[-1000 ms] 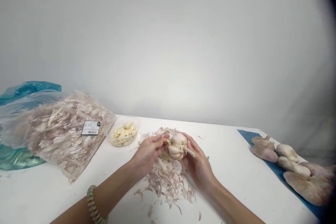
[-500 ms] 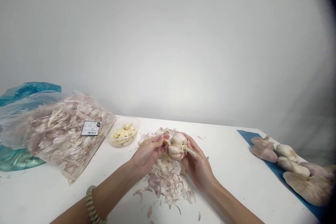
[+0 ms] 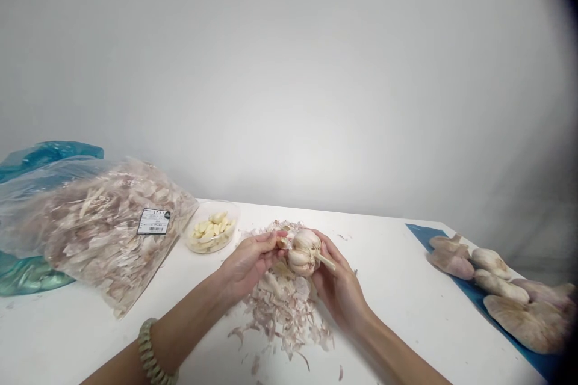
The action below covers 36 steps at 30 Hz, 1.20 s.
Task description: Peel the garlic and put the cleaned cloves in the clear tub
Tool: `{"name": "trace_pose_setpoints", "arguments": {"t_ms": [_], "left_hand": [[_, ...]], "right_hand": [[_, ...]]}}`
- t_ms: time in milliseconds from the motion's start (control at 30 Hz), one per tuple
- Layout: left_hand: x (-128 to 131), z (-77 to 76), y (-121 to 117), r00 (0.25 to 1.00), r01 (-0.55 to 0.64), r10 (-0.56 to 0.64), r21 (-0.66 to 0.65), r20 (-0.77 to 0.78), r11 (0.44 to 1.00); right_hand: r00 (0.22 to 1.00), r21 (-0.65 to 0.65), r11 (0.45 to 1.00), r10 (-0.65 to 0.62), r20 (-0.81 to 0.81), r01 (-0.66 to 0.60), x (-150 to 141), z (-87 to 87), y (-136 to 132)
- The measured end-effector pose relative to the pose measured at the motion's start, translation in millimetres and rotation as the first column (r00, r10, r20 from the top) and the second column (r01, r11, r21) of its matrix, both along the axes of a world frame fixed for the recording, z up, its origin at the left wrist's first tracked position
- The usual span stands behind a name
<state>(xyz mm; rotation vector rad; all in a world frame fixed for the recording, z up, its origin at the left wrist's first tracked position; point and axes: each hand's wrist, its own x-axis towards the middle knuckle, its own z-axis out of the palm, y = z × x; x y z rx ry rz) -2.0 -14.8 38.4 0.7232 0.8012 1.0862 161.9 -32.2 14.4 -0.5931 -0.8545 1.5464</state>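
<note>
A whitish garlic bulb (image 3: 304,252) with a short stalk pointing right and toward me is held above a heap of garlic skins (image 3: 286,313). My right hand (image 3: 338,280) wraps round its right side, fingers behind it. On the other side, my left hand (image 3: 253,258) pinches a small brownish piece of garlic skin (image 3: 283,243) between thumb and forefinger, close against the bulb. Whether that piece is still joined to the bulb, I cannot tell. The left wrist wears a beaded bracelet (image 3: 152,355).
Left of the heap, a clear plastic bowl (image 3: 212,248) holds peeled cloves. A large labelled bag of garlic skins (image 3: 112,234) lies farther left, with blue-green plastic (image 3: 67,149) behind. Several garlic bulbs (image 3: 501,286) rest on a blue mat (image 3: 422,232) at the right of the white table (image 3: 383,264).
My left hand has drawn slightly left, away from the bulb, with the bit of skin in its fingertips. My right hand keeps its hold on the bulb. The view has shifted a little.
</note>
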Motion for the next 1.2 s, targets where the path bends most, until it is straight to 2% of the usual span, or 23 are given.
{"name": "trace_pose_setpoints", "arguments": {"t_ms": [167,867,967,1067,1200], "left_hand": [[-0.5,0.9,0.9,1.0,-0.001,0.001,-0.031,0.009,1.0],[-3.5,1.8,2.1,0.997,0.067,-0.067,0.017,0.03,0.998],[-2.6,1.7,0.6,0.995,0.076,-0.069,0.083,-0.078,0.994],[-3.4,5.1,-0.8,0.973,0.066,-0.021,0.189,-0.231,0.98],[-8.8,14.0,-0.2,0.913,0.08,0.077,0.361,-0.401,0.929]], "right_hand": [[1.0,-0.004,1.0,-0.005,0.002,0.005,0.0,0.0,1.1],[1.0,0.004,1.0,-0.019,0.002,0.019,1.6,0.9,1.1],[1.0,0.006,1.0,-0.013,-0.014,0.013,1.6,0.6,2.0],[0.999,-0.01,1.0,-0.023,-0.035,0.023,2.2,0.8,2.9],[0.998,-0.016,0.999,-0.035,-0.055,0.034,2.8,0.8,4.8]]}}
